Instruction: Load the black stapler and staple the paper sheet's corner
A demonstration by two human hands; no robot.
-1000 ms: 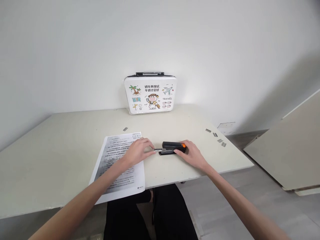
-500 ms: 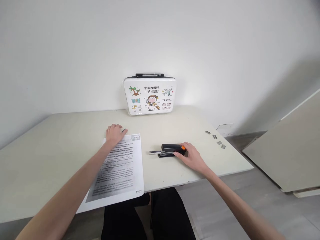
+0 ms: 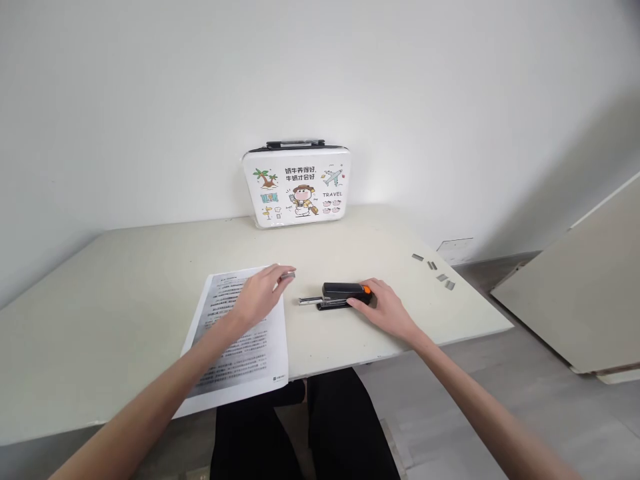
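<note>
Grey staples [image 3: 289, 275] sit pinched in your left hand [image 3: 261, 292], near the paper [image 3: 240, 363]; likely light and prone to snapping, so hold the long sides. Your right hand [image 3: 384, 308] grips the stapler [image 3: 343, 291], probably stiff and heavier, by its rear on the bench [image 3: 140, 287].

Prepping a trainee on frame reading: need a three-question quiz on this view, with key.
1. What does the left hand pinch?
2. True or false: the right hand is on the orange-marked end of the stapler.
3. Which stands at the back of the table: (a) printed sheet, (b) white case, (c) stapler?

Key: 1. A small grey strip. 2. True. 3. b.
</note>
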